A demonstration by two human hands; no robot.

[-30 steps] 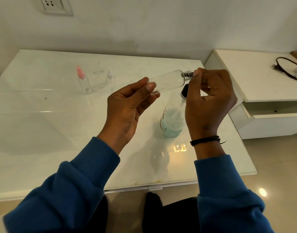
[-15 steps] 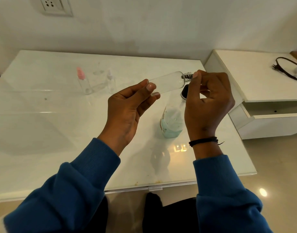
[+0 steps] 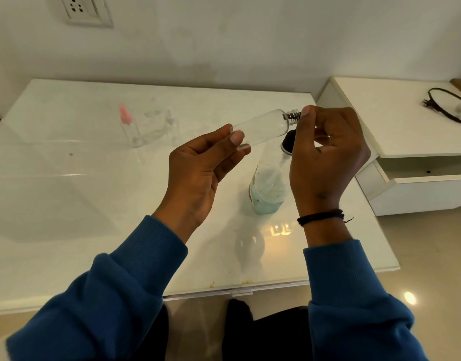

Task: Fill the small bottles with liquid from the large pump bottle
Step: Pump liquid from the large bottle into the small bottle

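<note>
Clear plastic, cylindrical and uncapped, the small bottle (image 3: 260, 127) lies nearly horizontal in the air above the glossy white counter (image 3: 67, 194), its threaded neck pointing right. The left hand (image 3: 198, 173) pinches the bottle's base between thumb and fingers (image 3: 237, 138), palm turned up. The right hand (image 3: 325, 155) is curled, its fingertips at the threaded neck; whether they grip the neck or hold a small part against it cannot be told. A black cord bracelet (image 3: 320, 217) circles the right wrist, and both arms wear blue knit sleeves (image 3: 114, 290).

Directly below the held bottle, the large clear pump bottle (image 3: 267, 188) stands upright on the counter, with pale blue-green liquid in its lower part and a black pump top (image 3: 288, 143) partly hidden behind the right hand. Farther back on the left of the counter stand 3 more small clear bottles close together: 1 with a pink cap (image 3: 130, 127), 1 clear bottle without a visible cap (image 3: 152, 125), and 1 with a clear spray cap (image 3: 171, 126).

A white side cabinet (image 3: 396, 118) to the right carries a black cable (image 3: 443, 105). A white wall socket (image 3: 80, 9) is mounted above.
</note>
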